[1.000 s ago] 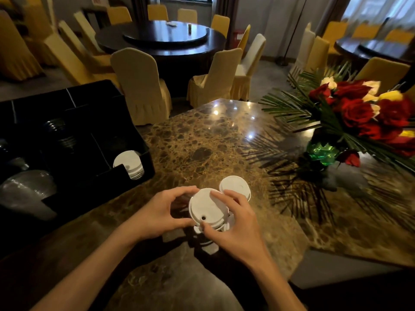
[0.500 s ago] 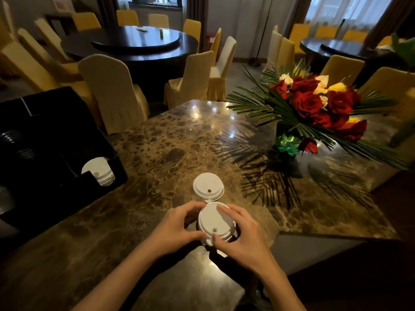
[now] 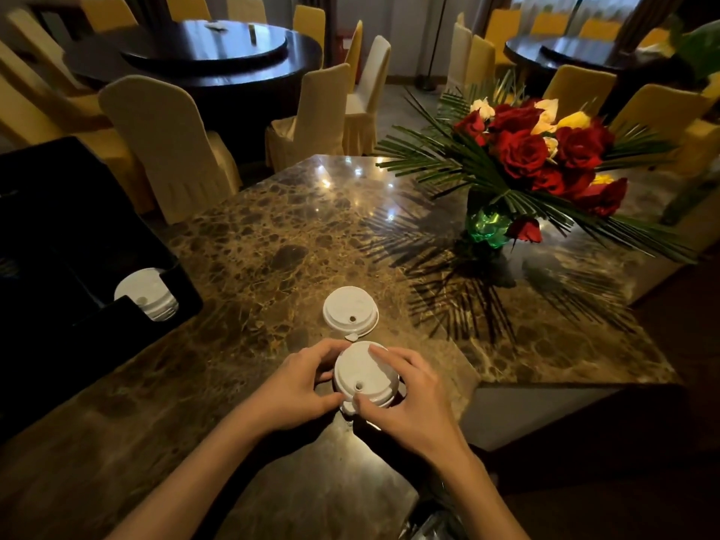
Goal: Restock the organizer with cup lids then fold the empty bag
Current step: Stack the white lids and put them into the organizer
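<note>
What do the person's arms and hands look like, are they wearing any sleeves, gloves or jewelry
Both forearms are bare as far as the frame shows, with no sleeves in view. The left hand and right hand have no gloves, and no rings, watch or bracelet are visible. The fingernails look short and unpainted.

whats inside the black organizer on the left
In the black organizer, one near compartment holds a stack of white cup lids, partly hidden by the front wall. The other compartments are too dark to make out, and its left part runs out of frame.
</note>
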The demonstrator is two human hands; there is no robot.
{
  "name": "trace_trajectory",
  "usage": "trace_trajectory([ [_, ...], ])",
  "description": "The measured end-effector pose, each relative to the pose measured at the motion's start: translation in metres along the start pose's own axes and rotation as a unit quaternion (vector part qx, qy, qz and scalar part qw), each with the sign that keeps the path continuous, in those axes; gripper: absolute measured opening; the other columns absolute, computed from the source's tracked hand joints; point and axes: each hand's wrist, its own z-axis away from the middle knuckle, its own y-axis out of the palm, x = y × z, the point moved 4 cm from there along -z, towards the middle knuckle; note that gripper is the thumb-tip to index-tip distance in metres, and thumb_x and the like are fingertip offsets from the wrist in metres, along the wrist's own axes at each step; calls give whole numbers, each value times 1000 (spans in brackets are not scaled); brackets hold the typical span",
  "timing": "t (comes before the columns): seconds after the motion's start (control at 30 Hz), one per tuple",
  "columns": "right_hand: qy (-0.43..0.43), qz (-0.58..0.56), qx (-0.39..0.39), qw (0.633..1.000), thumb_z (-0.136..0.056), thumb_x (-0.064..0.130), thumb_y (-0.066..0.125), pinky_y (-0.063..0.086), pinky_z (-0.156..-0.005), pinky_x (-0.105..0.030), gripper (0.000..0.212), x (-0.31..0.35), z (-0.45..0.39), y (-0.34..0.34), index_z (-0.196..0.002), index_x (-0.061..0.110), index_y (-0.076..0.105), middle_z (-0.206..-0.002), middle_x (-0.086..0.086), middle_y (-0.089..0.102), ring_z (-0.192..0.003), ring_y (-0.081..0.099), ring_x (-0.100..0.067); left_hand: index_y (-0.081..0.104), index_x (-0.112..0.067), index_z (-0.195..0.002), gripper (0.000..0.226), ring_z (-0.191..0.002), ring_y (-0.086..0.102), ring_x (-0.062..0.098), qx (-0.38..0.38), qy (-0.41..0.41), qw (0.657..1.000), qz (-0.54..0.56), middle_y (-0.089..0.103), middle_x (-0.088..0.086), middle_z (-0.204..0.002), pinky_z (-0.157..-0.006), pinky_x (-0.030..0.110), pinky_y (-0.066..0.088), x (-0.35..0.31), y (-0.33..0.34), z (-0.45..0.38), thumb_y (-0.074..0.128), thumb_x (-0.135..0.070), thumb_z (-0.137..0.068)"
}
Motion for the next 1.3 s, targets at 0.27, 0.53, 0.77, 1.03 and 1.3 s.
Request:
trace_trajectory([
  [0.27, 29, 5, -23, 999, -68, 59, 73, 46, -105, -24, 75, 3, 6, 6, -139, 39, 59, -132, 20, 50, -128, 45, 0, 49, -33, -134, 65, -112, 62, 23, 42, 8, 998, -56, 65, -6, -124, -92, 38, 55, 3, -6, -7, 80, -22, -78],
  [0.53, 65, -12, -34, 997, -63, 58, 87, 54, -99, -31, 84, 0, 12, -1, -138, 46, 50, -125, 20, 55, -117, 56, -2, 55, -28, -126, 67, -122, 58, -2, 31, 22, 999, -14, 65, -16, -127, -101, 24, 50, 2, -8, -10, 91, -30, -69],
  [0.77, 31, -41, 0, 999, -67, 53, 86, 53, -102, -32, 81, 6, -5, -15, -140, 45, 50, -130, 25, 53, -122, 54, 1, 48, -22, -144, 93, -120, 60, -1, -40, 14, 999, 14, 64, -6, -130, -103, 25, 50, 4, -8, -13, 95, -23, -63],
  [1.03, -17, -24, 36, 999, -75, 41, 85, 48, -109, -29, 84, 13, -76, -29, -148, 43, 43, -137, 17, 50, -127, 47, 5, 47, -26, -143, 92, -108, 56, -6, -153, 32, 987, -39, 53, -12, -126, -86, 4, 47, -7, -27, -49, 93, -27, -63],
  [1.3, -24, -5, 74, 997, -76, 35, 82, 46, -111, -33, 87, 12, -114, -9, -153, 36, 41, -142, 13, 52, -129, 48, -2, 49, -36, -141, 87, -110, 55, 5, -193, 2, 979, -64, 51, -15, -114, -91, 17, 45, 12, -36, -67, 91, -39, -64],
])
